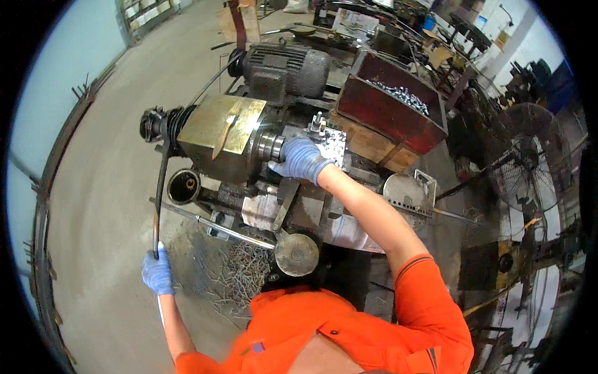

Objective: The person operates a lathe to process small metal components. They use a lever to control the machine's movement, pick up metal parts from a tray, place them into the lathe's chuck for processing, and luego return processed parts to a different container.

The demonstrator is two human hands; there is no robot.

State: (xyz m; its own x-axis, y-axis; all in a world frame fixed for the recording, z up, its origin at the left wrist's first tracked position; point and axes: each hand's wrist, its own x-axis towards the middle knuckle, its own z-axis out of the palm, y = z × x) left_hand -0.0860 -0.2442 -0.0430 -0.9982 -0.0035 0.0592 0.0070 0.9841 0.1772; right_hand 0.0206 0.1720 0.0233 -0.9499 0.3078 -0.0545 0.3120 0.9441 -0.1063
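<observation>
Both my hands wear blue knit gloves. My left hand (158, 273) is closed round the lower end of a long dark lever (162, 199), which rises to the left end of a small lathe's headstock (218, 163). On the right, my right hand (301, 159) is at the mouth of the shiny steel spindle chuck (270, 147), its fingers curled and the thumb low. Whatever those fingers hold is hidden behind the glove. A worn wooden-looking strip (225, 136) lies on the brass-coloured cover plate (198, 123) above the headstock. Just beyond my right hand stands a tool post (318, 123).
An electric motor (288, 70) sits behind the headstock. To the right, a dark red bin (389, 106) holds many small metal parts. A round metal disc (297, 254) and a bar (233, 232) stand near my body; metal shavings (243, 274) litter the floor. A fan (523, 156) stands far right.
</observation>
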